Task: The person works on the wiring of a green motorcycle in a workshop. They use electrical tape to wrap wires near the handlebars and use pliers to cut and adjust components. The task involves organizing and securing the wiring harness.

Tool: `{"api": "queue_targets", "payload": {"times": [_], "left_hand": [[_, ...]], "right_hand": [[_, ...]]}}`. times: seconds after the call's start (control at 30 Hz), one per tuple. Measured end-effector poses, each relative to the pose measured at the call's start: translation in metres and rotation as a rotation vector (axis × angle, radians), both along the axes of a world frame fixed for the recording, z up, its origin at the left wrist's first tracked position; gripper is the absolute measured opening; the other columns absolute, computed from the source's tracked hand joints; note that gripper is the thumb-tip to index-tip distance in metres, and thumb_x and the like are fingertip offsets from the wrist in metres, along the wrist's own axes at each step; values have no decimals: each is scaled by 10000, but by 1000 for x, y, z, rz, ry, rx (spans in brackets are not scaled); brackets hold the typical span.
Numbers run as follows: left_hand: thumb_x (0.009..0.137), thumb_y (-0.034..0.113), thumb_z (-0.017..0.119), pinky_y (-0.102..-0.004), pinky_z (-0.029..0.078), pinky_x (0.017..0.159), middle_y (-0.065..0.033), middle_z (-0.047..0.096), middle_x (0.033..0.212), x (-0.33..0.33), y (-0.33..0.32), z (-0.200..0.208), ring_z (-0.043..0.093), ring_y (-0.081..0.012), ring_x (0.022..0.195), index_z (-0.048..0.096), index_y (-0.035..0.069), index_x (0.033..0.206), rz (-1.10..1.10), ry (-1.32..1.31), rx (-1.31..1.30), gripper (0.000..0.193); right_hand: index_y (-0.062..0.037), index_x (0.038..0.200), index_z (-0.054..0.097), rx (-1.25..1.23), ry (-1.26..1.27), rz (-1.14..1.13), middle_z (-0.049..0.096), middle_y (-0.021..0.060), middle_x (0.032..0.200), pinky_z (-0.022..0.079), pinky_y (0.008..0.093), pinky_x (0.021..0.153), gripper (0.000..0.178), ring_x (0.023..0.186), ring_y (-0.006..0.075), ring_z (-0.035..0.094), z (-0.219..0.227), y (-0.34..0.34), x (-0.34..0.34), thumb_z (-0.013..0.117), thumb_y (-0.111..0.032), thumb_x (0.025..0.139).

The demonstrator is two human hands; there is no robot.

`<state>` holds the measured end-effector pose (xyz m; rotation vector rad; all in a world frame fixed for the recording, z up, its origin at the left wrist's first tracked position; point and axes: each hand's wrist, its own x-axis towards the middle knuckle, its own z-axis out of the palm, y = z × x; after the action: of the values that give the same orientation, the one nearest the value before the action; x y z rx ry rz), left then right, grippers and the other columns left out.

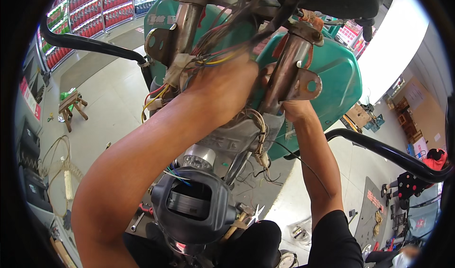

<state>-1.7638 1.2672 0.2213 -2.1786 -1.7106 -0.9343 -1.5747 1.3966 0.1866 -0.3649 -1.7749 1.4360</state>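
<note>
The stripped front of a motorcycle or similar vehicle fills the middle, with two worn metal fork tubes (283, 71) and a green body panel (339, 73) behind them. My left hand (227, 85) reaches in between the tubes beside a bundle of coloured wires (208, 54); its fingers are blurred and hidden. From the right, my right hand (296, 109) reaches behind the right tube, below a rusty bracket (307, 84), and most of its fingers are out of sight. Below hangs a black headlight housing (189, 206) with an opening, thin wires running by it.
Black curved bars (379, 149) stick out on both sides. Near my knees lie a hammer (236, 225), scissors (256, 213) and a wrench (136, 223). A small wooden stool (72, 107) stands at left, racks of red items (87, 9) behind. Another person (417, 178) is far right.
</note>
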Motion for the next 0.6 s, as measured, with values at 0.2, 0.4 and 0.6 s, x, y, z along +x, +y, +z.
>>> {"api": "queue_targets", "payload": {"times": [0.2, 0.4, 0.6], "left_hand": [[909, 74, 677, -530, 516, 931, -192, 608, 1120, 2, 0, 2, 621, -418, 1106, 671, 2, 1024, 15, 14, 20, 136], [905, 83, 691, -530, 521, 919, -189, 619, 1094, 4, 1, 3, 628, -418, 1091, 676, 8, 997, 53, 39, 22, 120], [904, 87, 697, -532, 523, 907, -186, 625, 1080, 4, 0, 5, 632, -422, 1073, 675, 10, 987, 67, 49, 22, 115]], "right_hand": [[-32, 1163, 683, -40, 11, -16, 726, 45, 1036, 574, 310, 784, 318, 904, 152, 704, 4, -7, -1, 740, -296, 994], [-28, 1153, 688, -62, 29, -13, 730, 52, 1026, 578, 306, 772, 311, 896, 156, 707, 3, -9, -2, 747, -284, 988], [-21, 1168, 684, -58, 55, 28, 740, 66, 1020, 591, 309, 746, 317, 867, 160, 718, 3, -6, 0, 741, -277, 991]]}}
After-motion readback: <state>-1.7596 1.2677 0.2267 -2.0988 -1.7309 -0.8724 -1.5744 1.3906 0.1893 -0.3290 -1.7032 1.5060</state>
